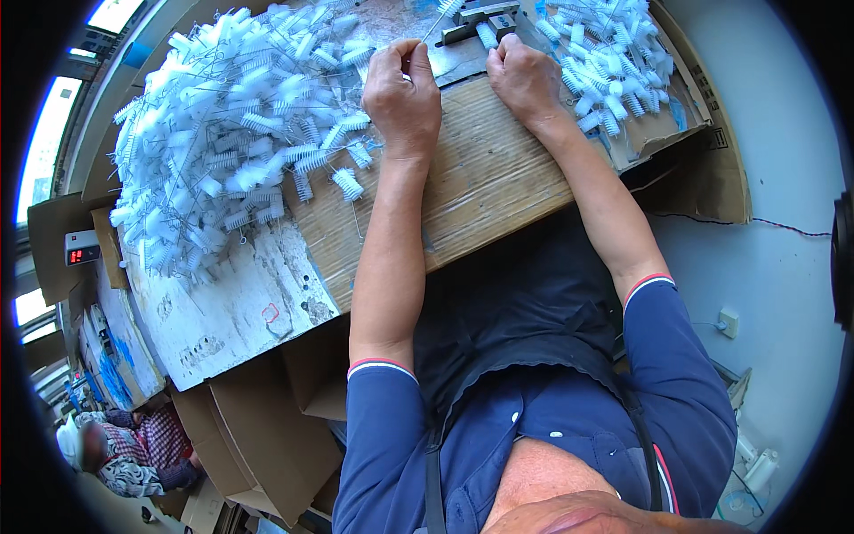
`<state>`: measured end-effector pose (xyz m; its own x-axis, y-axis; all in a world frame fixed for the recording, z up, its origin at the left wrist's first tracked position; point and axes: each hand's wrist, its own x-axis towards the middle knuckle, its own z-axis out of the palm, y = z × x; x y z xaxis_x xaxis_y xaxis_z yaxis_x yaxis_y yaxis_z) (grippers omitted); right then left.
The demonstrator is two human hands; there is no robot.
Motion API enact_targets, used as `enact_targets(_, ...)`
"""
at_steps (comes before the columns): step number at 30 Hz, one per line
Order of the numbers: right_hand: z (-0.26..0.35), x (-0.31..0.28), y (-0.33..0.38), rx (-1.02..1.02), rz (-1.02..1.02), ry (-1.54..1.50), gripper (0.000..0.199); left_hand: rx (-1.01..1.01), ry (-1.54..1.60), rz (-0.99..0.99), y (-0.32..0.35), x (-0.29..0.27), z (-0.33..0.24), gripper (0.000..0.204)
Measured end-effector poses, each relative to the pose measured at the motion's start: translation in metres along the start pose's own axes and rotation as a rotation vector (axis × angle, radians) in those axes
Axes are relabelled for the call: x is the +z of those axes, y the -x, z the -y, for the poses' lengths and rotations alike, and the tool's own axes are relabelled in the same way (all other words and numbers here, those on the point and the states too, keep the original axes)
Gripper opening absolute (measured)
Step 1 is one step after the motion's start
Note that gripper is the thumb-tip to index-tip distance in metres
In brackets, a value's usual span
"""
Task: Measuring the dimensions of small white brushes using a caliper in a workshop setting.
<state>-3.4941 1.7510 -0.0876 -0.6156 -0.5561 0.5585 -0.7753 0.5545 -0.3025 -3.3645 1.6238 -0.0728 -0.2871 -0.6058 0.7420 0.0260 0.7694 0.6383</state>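
My left hand (402, 96) is closed in a pinch on the thin wire stem of a small bristle brush (450, 7), whose blue-white head is at the top edge. Beside it, my right hand (525, 78) is closed next to a small metal fixture (471, 25). Another brush head (487, 36) lies against that fixture, close to the right thumb. What the right fingers grip, if anything, is hidden. A large heap of white spiral brushes with wire stems (240, 125) is left of my left hand. A smaller pile of brushes (614, 67) is right of my right hand.
The bench has a corrugated cardboard sheet (480, 178) and a worn white board (240, 311). Cardboard boxes (258, 427) stand below the left edge. A box with a red digital display (82, 249) is at far left. Another person (142, 445) sits at lower left.
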Motion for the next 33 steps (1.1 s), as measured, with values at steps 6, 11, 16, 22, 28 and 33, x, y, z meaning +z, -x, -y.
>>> enact_targets(6,0.001,0.003,-0.002,0.028,0.009,0.014,0.019,-0.019,0.002,-0.001,0.001,0.0,-0.001,0.008)
enact_targets(11,0.004,0.004,-0.006,0.046,0.031,0.044,0.02,0.023,-0.042,-0.011,0.003,0.001,0.002,0.008)
enact_targets(16,0.004,0.004,-0.008,0.107,-0.003,0.006,0.028,0.028,-0.104,-0.042,0.0,0.002,0.002,0.008)
enact_targets(22,-0.002,0.004,-0.011,0.193,-0.022,-0.135,0.045,0.008,-0.141,0.024,0.006,0.006,0.004,0.009)
enact_targets(28,-0.007,0.012,-0.01,0.231,-0.163,-0.314,0.033,-0.074,-0.247,0.176,0.005,0.029,0.017,0.013)
enact_targets(33,-0.015,0.014,-0.008,0.272,-0.226,-0.43,0.024,0.037,-0.3,0.249,0.003,0.044,0.016,0.013)
